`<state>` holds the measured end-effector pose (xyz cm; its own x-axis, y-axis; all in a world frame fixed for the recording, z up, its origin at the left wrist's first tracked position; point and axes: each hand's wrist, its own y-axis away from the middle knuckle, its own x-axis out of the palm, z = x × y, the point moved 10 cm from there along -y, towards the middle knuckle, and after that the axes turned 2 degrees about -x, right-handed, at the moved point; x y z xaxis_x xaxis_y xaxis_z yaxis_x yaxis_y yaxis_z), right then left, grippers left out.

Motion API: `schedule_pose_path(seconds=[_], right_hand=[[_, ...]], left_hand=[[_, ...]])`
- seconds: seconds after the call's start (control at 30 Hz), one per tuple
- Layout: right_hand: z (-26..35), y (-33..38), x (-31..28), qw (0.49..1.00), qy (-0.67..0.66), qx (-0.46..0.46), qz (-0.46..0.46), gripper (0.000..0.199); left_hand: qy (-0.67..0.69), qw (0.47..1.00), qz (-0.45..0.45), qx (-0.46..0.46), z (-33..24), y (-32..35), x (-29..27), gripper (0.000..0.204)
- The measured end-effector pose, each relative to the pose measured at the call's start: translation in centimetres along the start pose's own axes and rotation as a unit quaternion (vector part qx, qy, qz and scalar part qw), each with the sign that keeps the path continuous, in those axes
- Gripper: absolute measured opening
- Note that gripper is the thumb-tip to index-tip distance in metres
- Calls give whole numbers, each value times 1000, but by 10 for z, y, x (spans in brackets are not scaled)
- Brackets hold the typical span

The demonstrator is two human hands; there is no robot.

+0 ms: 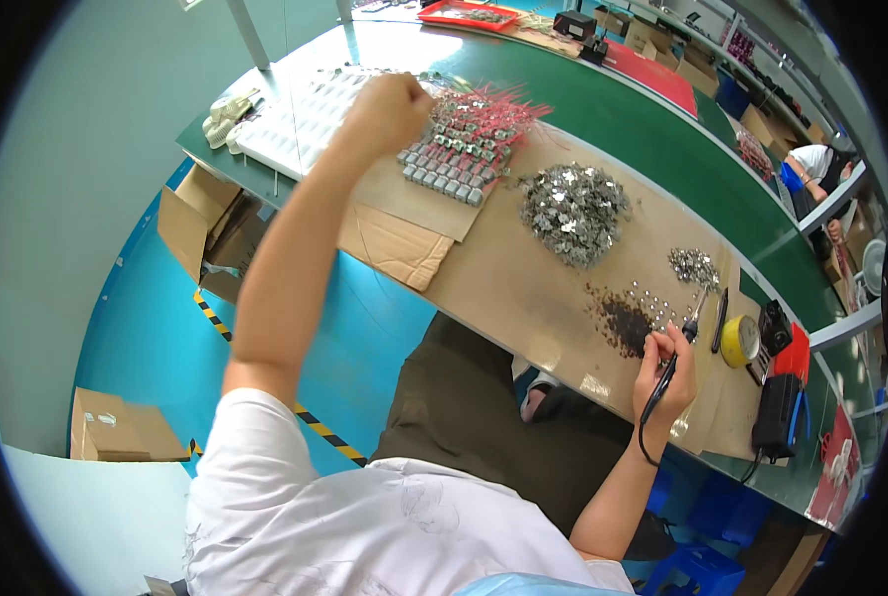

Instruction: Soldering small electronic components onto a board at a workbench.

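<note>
**One hand reaches for a grey part, the other holds the tool ready**

The left hand [389,111] is stretched far out over the desk [523,288]. It is closed like a fist, right beside the rows of small grey blocks [444,174] with red wires [493,114]. It looks like it is picking one up, but I cannot tell if anything is inside the grip.

The right hand [664,372] rests near the front edge of the desk. Its fingers are pressed around a thin black corded tool [677,353], held like a pen. The tip sits by a patch of tiny dark bits [623,323] and small shiny pieces [692,266].

So the step looks like fetching the next block. The next move would need the left hand to bring it back across to the tool.

There is open brown desk between the two hands. A heap of silver metal pieces [573,211] lies just to one side of that path, so the hand should pass on the near side. A yellow tape roll [737,340] and a black box [777,412] crowd the right end. A loose cardboard sheet [399,243] hangs over the front edge.
</note>
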<state>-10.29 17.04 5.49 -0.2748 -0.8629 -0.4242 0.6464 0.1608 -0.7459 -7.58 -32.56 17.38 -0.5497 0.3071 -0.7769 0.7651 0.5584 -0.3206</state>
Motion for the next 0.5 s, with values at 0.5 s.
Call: schedule_pose_path(seconds=[0.5], right_hand=[[14,2,11,995,88,-30,40,33]], left_hand=[[-224,951,-60,-204,258,-203,-40,6]])
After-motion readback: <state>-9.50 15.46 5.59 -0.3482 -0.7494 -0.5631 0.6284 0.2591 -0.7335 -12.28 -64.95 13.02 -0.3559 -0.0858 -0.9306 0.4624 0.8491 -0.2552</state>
